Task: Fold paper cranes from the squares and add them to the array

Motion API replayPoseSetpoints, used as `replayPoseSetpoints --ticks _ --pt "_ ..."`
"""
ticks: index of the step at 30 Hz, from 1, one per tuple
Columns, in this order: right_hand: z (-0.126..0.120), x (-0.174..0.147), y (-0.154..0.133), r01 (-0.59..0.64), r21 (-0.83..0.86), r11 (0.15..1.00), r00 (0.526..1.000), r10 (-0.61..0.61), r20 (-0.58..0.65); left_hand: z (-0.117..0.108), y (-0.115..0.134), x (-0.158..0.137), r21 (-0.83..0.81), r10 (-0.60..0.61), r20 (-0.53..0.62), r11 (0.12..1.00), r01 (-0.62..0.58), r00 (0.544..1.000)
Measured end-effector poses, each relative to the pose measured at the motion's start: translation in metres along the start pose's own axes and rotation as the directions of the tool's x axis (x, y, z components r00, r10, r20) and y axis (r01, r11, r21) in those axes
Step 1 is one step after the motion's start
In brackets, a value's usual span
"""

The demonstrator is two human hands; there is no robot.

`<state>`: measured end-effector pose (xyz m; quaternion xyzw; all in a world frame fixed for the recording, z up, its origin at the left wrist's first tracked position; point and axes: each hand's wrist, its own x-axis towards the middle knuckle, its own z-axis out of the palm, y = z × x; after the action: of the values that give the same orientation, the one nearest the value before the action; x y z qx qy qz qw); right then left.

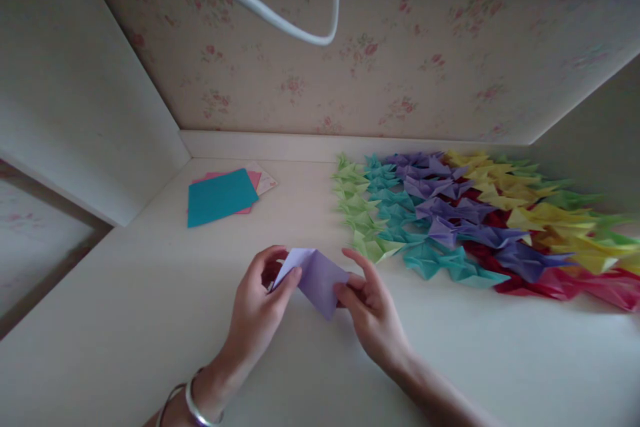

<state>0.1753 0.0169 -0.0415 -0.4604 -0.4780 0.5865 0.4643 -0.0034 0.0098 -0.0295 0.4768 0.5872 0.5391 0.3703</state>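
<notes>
A piece of light purple origami paper (323, 280) is held up between both hands, folded with a crease down its middle so its two halves stand at an angle. My left hand (265, 290) pinches its left half, thumb in front and fingers behind. At the right edge, my right hand (367, 303) grips the paper between thumb and fingers, with the index finger raised off it. The fingertips behind the paper are partly hidden.
Rows of folded paper cranes (440, 213) in several colours cover the right back of the white table (150, 320). Teal paper sheets (223, 198) lie over pink paper (254, 180) at the back left. A white cable (280, 20) hangs in front of the flowered wall.
</notes>
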Motion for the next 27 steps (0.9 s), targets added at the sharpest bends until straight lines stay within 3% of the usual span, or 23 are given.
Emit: replayPoseSetpoints --ticks 3,7,10,12,15,18,21,24,27 --pt "0.001 0.000 -0.006 -0.009 0.187 0.982 1.000 0.012 -0.014 0.003 0.004 0.001 -0.251 -0.113 -0.009 0.962 0.107 0.994" --pt "0.000 0.000 -0.011 0.000 0.364 0.932 1.000 0.008 -0.022 0.008 0.011 -0.004 -0.376 -0.230 0.105 0.892 0.253 0.967" --pt "-0.001 0.000 -0.011 0.006 0.407 0.913 1.000 0.001 -0.017 0.008 0.012 -0.006 -0.469 -0.258 0.120 0.837 0.284 0.959" --pt "-0.002 0.001 -0.009 0.018 0.405 0.914 0.999 -0.003 -0.038 0.006 0.011 -0.004 -0.509 -0.266 0.060 0.821 0.258 0.962" --pt "-0.003 0.001 -0.004 0.031 0.341 0.939 0.999 -0.016 -0.047 0.004 0.010 0.000 -0.500 -0.244 -0.050 0.846 0.187 0.968" --pt "-0.003 0.001 -0.001 0.012 0.299 0.954 1.000 -0.010 -0.009 0.005 0.011 0.001 -0.505 -0.238 -0.085 0.848 0.164 0.968" --pt "-0.003 0.001 0.000 -0.027 0.323 0.946 1.000 0.020 0.023 0.007 0.011 0.000 -0.460 -0.256 0.069 0.849 0.258 0.964" --pt "-0.005 0.001 -0.001 -0.051 0.283 0.958 0.997 0.034 0.065 0.009 0.011 -0.003 -0.289 -0.315 0.256 0.877 0.384 0.914" --pt "-0.010 -0.001 -0.002 0.061 0.108 0.992 0.992 -0.072 0.099 0.008 0.010 -0.003 -0.192 -0.358 0.225 0.896 0.401 0.906"
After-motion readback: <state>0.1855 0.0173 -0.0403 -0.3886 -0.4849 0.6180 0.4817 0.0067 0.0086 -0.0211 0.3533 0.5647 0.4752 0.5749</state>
